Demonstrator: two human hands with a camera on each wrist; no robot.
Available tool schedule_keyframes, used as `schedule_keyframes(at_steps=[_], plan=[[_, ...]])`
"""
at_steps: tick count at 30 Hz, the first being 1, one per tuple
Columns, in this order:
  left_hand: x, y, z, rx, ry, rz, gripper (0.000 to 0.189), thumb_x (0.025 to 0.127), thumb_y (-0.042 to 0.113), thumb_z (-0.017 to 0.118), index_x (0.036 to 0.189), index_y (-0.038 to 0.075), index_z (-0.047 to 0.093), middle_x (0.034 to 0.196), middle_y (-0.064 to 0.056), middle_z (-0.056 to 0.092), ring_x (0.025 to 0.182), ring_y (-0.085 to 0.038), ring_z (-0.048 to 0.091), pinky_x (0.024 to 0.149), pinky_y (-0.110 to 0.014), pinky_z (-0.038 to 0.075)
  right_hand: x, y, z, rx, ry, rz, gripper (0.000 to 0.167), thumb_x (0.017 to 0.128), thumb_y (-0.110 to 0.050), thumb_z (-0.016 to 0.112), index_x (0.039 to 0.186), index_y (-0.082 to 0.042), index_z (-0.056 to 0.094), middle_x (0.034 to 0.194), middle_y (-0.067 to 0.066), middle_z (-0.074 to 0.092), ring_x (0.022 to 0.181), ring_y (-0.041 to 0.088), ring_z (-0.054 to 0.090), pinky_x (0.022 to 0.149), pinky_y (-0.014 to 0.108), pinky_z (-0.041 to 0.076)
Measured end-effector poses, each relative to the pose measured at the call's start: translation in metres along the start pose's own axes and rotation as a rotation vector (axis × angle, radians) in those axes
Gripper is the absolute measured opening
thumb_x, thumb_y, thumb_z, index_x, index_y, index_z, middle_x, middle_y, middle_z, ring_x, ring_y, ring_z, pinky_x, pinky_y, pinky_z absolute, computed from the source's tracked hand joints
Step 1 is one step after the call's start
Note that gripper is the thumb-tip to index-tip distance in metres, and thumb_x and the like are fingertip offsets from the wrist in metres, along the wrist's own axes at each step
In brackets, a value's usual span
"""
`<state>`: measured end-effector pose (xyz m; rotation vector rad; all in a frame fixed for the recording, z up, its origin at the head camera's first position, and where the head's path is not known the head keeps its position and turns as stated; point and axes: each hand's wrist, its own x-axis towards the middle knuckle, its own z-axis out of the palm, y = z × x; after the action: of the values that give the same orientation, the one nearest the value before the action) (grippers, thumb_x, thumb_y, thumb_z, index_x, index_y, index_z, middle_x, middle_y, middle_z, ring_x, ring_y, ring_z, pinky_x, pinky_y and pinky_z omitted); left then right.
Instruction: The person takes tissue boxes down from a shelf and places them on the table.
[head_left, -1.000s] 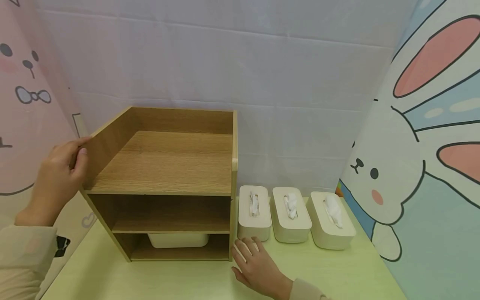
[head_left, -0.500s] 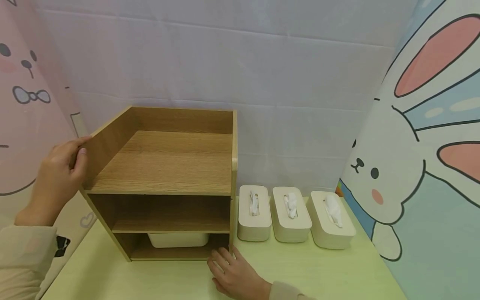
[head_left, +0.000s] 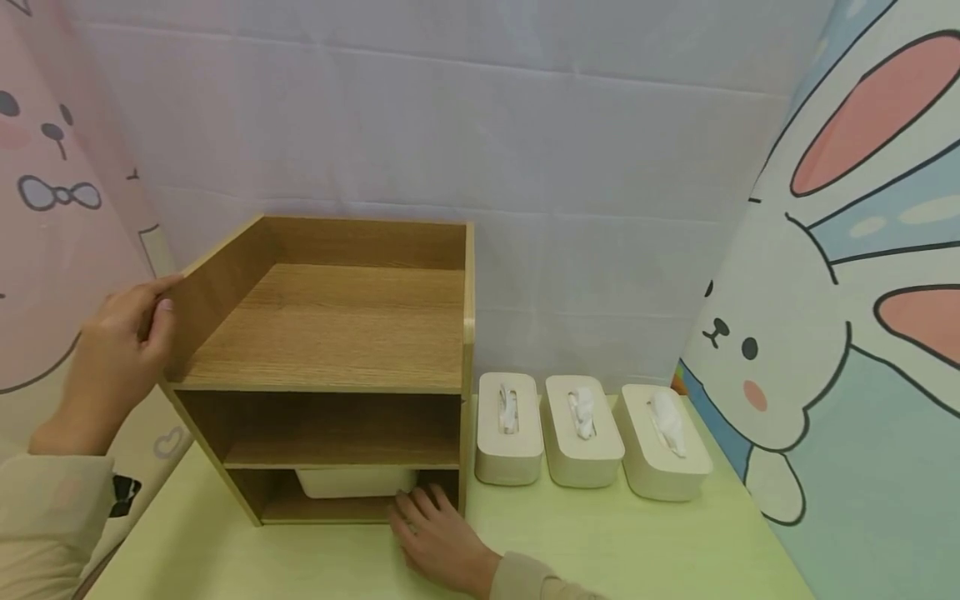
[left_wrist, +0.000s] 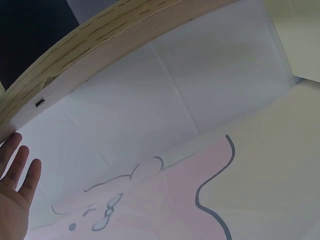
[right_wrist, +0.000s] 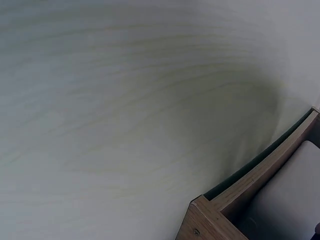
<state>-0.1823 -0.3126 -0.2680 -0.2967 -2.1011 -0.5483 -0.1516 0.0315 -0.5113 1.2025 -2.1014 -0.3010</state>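
Note:
A wooden desktop shelf [head_left: 322,329] with an open top and two compartments stands on the table. My left hand [head_left: 123,350] holds its left side panel near the sloped front edge; the left wrist view shows fingers [left_wrist: 30,177] extended along the panel's outer side. In the bottom compartment sits a cream box [head_left: 356,482] with rounded corners, its upper part hidden by the middle shelf board. My right hand [head_left: 442,537] is at the right front of that compartment, fingers loosely bent at the opening, close to the box's right end. In the right wrist view, the box [right_wrist: 287,195] appears inside the shelf.
Three cream tissue boxes [head_left: 508,429], each with white tissue showing from its slot, stand in a row right of the shelf. The pale green table [head_left: 600,550] lies below. A white cloth [head_left: 600,167] hangs behind; cartoon-printed panels [head_left: 877,350] flank both sides.
My right hand has moved left from in front of the leftmost tissue box, past the shelf's right side panel, to the bottom compartment. The left hand keeps its hold on the shelf.

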Motion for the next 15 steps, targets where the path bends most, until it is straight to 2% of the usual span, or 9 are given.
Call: schedule_keyframes(at_steps=[6, 9, 15], plan=[[0.0, -0.001, 0.001, -0.006, 0.021, 0.01, 0.033, 0.091, 0.01, 0.042, 0.117, -0.001, 0.059, 0.105, -0.025, 0.061, 0.091, -0.036, 0.049, 0.08, -0.003, 0.022, 0.011, -0.006, 0.014, -0.035, -0.029, 0.012, 0.044, 0.09, -0.037, 0.045, 0.129, -0.015, 0.044, 0.131, 0.006, 0.047, 0.118, 0.021, 0.048, 0.087, 0.032, 0.049], [0.0, -0.001, 0.001, -0.002, 0.024, 0.006, 0.033, 0.091, 0.01, 0.042, 0.117, -0.001, 0.059, 0.105, -0.025, 0.061, 0.091, -0.035, 0.048, 0.08, -0.004, 0.023, 0.017, -0.007, 0.02, -0.063, -0.093, -0.009, 0.045, 0.094, -0.035, 0.042, 0.134, -0.016, 0.038, 0.138, 0.007, 0.04, 0.124, 0.021, 0.043, 0.087, 0.031, 0.049], [0.0, -0.002, 0.001, 0.0, 0.019, 0.001, 0.033, 0.091, 0.01, 0.042, 0.117, 0.0, 0.059, 0.105, -0.025, 0.061, 0.092, -0.036, 0.049, 0.082, -0.004, 0.024, 0.028, -0.006, 0.025, -0.108, -0.186, -0.067, 0.054, 0.093, -0.031, 0.05, 0.141, -0.017, 0.029, 0.146, 0.006, 0.03, 0.131, 0.019, 0.036, 0.091, 0.029, 0.047]])
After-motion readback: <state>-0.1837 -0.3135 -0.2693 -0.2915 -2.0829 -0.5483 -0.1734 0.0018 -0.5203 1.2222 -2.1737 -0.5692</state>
